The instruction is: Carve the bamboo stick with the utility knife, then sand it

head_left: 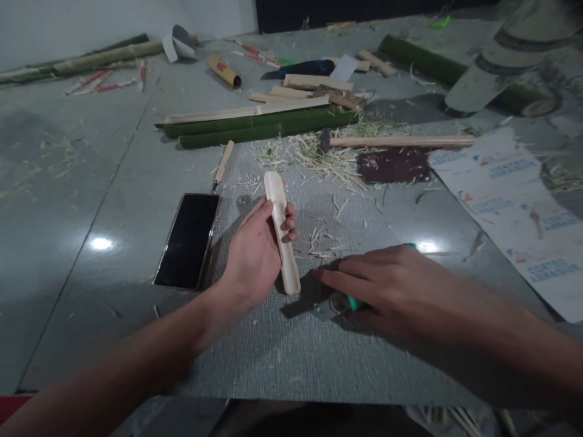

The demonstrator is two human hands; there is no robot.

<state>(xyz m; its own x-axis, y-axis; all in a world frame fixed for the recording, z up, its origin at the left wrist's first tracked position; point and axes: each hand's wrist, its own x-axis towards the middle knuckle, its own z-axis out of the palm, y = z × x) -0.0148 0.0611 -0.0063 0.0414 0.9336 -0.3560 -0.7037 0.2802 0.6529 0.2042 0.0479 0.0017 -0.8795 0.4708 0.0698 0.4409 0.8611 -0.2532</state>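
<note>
My left hand (257, 252) is closed around a pale carved bamboo strip (283, 243). The strip stands tilted, its hollowed side facing me, with the thumb on one edge and fingertips curled over the other. To the right, low over the table, my right hand (378, 279) curls over a green-handled tool (355, 302). A metallic part shows beneath the fingers, but the hand covers most of the tool, so its exact kind is unclear. A black-screened phone (187, 241) lies left of my left hand, and a small wooden-handled knife (224, 164) lies just beyond it.
Split green bamboo lengths (273, 125) lie across the table (273, 358) beyond my hands, beside a pile of shavings (314, 155). A hammer (396, 142), a dark sharpening block (394, 166) and printed sandpaper (510, 212) are to the right. A blue-handled tool (305, 68) lies farther back.
</note>
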